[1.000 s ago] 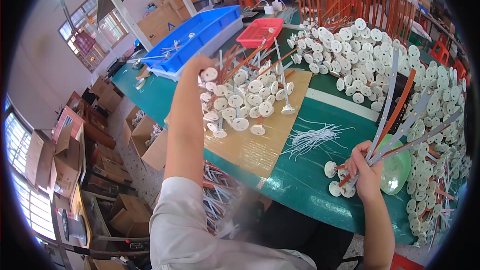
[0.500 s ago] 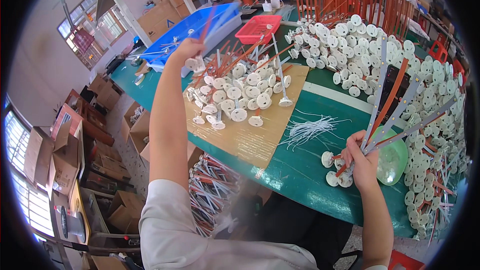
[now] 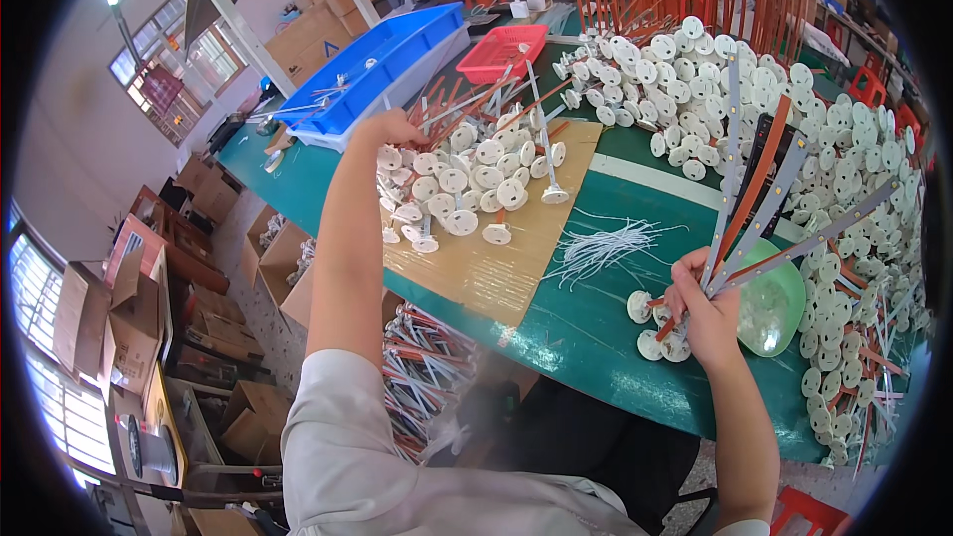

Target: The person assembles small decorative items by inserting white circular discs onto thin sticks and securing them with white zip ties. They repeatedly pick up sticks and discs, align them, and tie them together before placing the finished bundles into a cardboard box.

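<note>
My right hand [image 3: 707,316] is closed around a small bundle of LED strips [image 3: 756,215], grey and orange-backed, fanned upward. White round discs [image 3: 650,345] on their lower ends stick out to the left below my fingers. My left hand [image 3: 399,127] reaches to the far left edge of a pile of similar strips with white discs [image 3: 486,177]. Its fingers look curled together among the strips; what they hold is hidden. The pile lies on a brown cardboard sheet [image 3: 476,283]. Between my hands, a bunch of thin white ties [image 3: 611,250] lies on the green table.
A blue bin [image 3: 387,55] and a red basket [image 3: 499,52] stand behind the pile. Many disc-ended strips [image 3: 695,89] cover the back and right of the table. Beside my right hand sits a green translucent bowl [image 3: 772,313]. More strips [image 3: 427,377] are below the table edge.
My left hand has come down from above the pile's left side to its strips; the blurred strips it carried no longer stand up from it. My right hand keeps its bundle.
</note>
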Motion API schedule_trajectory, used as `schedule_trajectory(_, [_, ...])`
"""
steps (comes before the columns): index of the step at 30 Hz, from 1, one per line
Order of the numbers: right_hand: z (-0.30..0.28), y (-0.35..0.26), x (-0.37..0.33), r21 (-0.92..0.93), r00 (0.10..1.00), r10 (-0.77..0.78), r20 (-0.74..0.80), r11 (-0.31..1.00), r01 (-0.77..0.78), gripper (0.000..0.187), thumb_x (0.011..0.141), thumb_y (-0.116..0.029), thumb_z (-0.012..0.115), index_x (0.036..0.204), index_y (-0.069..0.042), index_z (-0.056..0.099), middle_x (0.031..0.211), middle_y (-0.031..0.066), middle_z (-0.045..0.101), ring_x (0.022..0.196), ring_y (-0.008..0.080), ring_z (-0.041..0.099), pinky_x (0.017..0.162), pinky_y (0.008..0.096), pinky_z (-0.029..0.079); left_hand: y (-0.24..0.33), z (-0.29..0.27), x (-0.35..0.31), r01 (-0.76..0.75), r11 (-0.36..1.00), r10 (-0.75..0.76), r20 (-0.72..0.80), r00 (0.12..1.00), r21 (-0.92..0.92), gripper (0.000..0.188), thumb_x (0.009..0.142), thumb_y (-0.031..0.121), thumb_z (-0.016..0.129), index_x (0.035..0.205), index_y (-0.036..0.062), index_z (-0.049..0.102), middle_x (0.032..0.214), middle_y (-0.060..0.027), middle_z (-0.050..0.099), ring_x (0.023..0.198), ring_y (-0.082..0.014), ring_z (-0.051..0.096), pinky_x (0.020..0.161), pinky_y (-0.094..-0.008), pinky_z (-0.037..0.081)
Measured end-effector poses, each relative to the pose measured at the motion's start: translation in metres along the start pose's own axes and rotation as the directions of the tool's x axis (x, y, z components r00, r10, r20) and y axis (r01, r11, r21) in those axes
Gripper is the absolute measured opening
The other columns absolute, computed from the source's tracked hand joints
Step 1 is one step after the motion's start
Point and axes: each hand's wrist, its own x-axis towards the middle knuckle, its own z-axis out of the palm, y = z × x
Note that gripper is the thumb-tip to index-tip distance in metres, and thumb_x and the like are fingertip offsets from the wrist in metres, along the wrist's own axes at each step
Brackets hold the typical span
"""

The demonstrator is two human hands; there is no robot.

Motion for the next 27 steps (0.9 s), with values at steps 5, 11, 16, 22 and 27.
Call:
schedule_trajectory(5, [0.003,-0.005,-0.002,0.021,0.999,0.038,0.009,0.999,-0.038,0.011,0.092,-0.01,0.059,0.089,-0.003,0.05,0.057,-0.0003,0.047,0.047,0.0059,0.043,0.05,0.0228,0.044,0.0,-0.007,-0.009,-0.035,0.977,0.075,-0.187,0.979,0.209,0.044,0.059,0.032,0.081,0.086,-0.0018,0.071,0.083,-0.0131,0.07,0.074,-0.0245,0.067,0.066,-0.0367,0.051])
schedule_trajectory(11, [-0.001,0.001,0.001,0.026,0.999,0.034,0.007,0.999,-0.034,0.015,0.088,-0.012,0.066,0.086,-0.005,0.053,0.062,-0.0008,0.051,0.051,0.0057,0.049,0.052,0.0228,0.047,-0.005,-0.043,-0.028,-0.089,0.892,0.248,-0.317,0.915,0.443,0.031,0.066,0.026,0.067,0.081,-0.0001,0.071,0.075,-0.0224,0.067,0.073,-0.0348,0.068,0.069,-0.0429,0.053])
schedule_trajectory(16, [0.009,0.0,-0.003,-0.04,0.994,-0.001,-0.113,0.999,-0.003,0.023,0.078,-0.014,0.078,0.079,-0.009,0.055,0.063,-0.0051,0.051,0.053,0.0026,0.045,0.047,0.0206,0.034,-0.002,-0.059,-0.09,-0.276,0.952,0.291,-0.666,0.687,0.131,0.023,0.076,0.022,0.065,0.076,-0.0017,0.066,0.061,-0.0095,0.062,0.051,-0.0202,0.056,0.049,-0.0345,0.041])
schedule_trajectory(22, [0.031,-0.058,-0.043,-0.094,0.998,0.06,0.019,0.994,-0.058,0.041,0.066,-0.02,0.087,0.089,-0.009,0.055,0.056,-0.0089,0.042,0.048,0.0008,0.037,0.044,0.0213,0.027,0.108,0.053,-0.296,-0.701,0.385,0.038,-0.749,0.662,-0.6,0.013,0.084,0.013,0.069,0.085,0.0034,0.061,0.074,-0.0012,0.058,0.065,-0.0072,0.052,0.058,-0.0217,0.039])
schedule_trajectory(27, [0.039,-0.079,-0.132,-0.152,0.99,-0.037,0.132,0.987,0.058,0.074,0.056,-0.011,0.091,0.118,-0.009,0.05,0.06,-0.0101,0.035,0.052,0.0003,0.033,0.049,0.0186,0.026,0.156,0.163,-0.395,-0.477,0.183,0.43,-0.366,0.825,-0.859,0.005,0.079,0.0,0.068,0.079,0.0011,0.063,0.07,-0.0049,0.063,0.063,-0.0116,0.061,0.057,-0.0259,0.05])
